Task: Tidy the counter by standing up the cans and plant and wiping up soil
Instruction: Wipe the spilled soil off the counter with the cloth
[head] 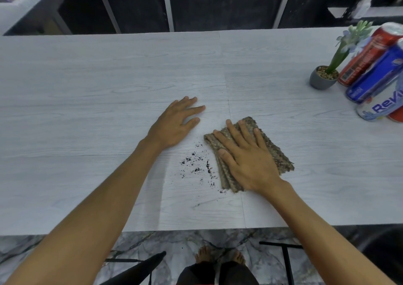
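pale grey wood-grain desk [87,77] fills most of the view, with dark panels behind it and a marbled floor [152,245] below its near edge, where two bare feet [202,254] show. the left hand [174,125] lies flat on the bare desk, palm down, fingers straight and slightly spread, holding nothing. just to its right, the right hand [246,160] presses flat on a folded brownish woven cloth [283,160], fingers straight and apart on top of it, not curled round it. the cloth lies on the desk at an angle, its far corner pointing away from the person.

dark crumbs of soil [196,167] lie scattered on the desk between the two forearms, touching the cloth's left edge and trailing toward the near side.

at the far right the plant [325,77] stands upright in its small grey pot, green leaves rising to pale flowers. beside it are a red can [368,57], a blue can [375,75] and a white can [379,108], close together; they seem to be standing, though the wide lens makes them lean. these are well apart from the hands.
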Tool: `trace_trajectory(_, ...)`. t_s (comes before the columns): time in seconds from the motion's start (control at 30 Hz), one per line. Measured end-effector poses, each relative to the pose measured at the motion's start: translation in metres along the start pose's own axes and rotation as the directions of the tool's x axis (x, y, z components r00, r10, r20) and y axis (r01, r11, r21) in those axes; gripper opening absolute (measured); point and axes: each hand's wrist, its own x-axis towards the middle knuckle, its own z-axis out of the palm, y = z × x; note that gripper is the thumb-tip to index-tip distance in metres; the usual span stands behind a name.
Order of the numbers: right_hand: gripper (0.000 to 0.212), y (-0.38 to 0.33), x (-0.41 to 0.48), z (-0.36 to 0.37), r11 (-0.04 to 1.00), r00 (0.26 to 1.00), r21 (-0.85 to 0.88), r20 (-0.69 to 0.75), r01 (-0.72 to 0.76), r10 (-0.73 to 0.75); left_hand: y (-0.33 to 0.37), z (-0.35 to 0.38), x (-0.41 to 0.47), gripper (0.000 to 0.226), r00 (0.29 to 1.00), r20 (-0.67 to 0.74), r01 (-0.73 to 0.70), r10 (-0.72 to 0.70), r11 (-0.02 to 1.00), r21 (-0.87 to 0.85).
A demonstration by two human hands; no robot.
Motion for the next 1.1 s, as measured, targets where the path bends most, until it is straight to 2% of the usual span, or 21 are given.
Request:
trace_trajectory(0.13, 0.055, 0.002, 0.014, 0.000, 0.997, 0.997, -0.015, -0.008, -0.082, 0.082, 0.000, 0.000, 0.000, 0.041, 1.000, -0.005, 0.000, 0.000, 1.000, -0.001)
trace_trajectory(0.37, 0.055, 0.006, -0.007, -0.004, 0.994, 0.995, 0.031, 0.017, 0.101, -0.101, 0.001, -0.001, -0.001, 0.040, 1.000, 0.009, 0.006, -0.006, 0.999, -0.038)
trace_trajectory(0.5, 0.049, 0.015, 0.001, -0.011, 0.962, 0.997, 0.263, -0.019, 0.078, -0.076, 0.000, -0.012, -0.013, 0.037, 0.996, -0.063, 0.048, -0.056, 0.992, -0.119)
trace_trajectory(0.57, 0.040, 0.005, 0.009, -0.014, 0.887, 0.998, 0.458, -0.009, 0.062, -0.065, -0.006, -0.017, -0.026, 0.037, 0.991, -0.110, 0.071, -0.082, 0.992, -0.105)
trace_trajectory(0.63, 0.040, -0.010, 0.013, -0.015, 0.827, 0.994, 0.557, 0.018, 0.078, -0.105, -0.014, -0.020, -0.039, 0.038, 0.990, -0.096, 0.095, -0.101, 0.993, -0.064)
trace_trajectory(0.67, 0.042, -0.018, 0.013, -0.013, 0.846, 0.991, 0.524, 0.028, 0.097, -0.131, -0.018, -0.019, -0.044, 0.039, 0.992, -0.070, 0.099, -0.101, 0.995, -0.033)
trace_trajectory(0.73, 0.048, -0.030, 0.010, -0.003, 0.939, 0.987, 0.314, 0.022, 0.142, -0.157, -0.023, -0.015, -0.050, 0.041, 0.996, -0.028, 0.084, -0.083, 0.996, 0.022)
trace_trajectory(0.8, 0.054, -0.030, 0.006, 0.006, 0.986, 0.991, 0.102, 0.010, 0.131, -0.133, -0.025, -0.012, -0.051, 0.042, 0.997, -0.027, 0.071, -0.070, 0.996, 0.046)
trace_trajectory(0.83, 0.056, -0.026, 0.005, 0.007, 0.993, 0.994, 0.052, 0.001, 0.106, -0.106, -0.025, -0.011, -0.051, 0.042, 0.997, -0.031, 0.069, -0.068, 0.996, 0.055)
trace_trajectory(1.0, 0.058, -0.013, 0.020, 0.004, 0.999, 0.999, 0.019, -0.016, -0.046, 0.047, -0.022, -0.010, -0.052, 0.042, 0.997, -0.042, 0.063, -0.059, 0.994, 0.087)
trace_trajectory(1.1, 0.057, -0.029, 0.020, 0.007, 1.000, 1.000, -0.001, 0.004, 0.023, -0.023, -0.020, -0.010, -0.052, 0.043, 0.997, -0.047, 0.063, -0.059, 0.995, 0.083)
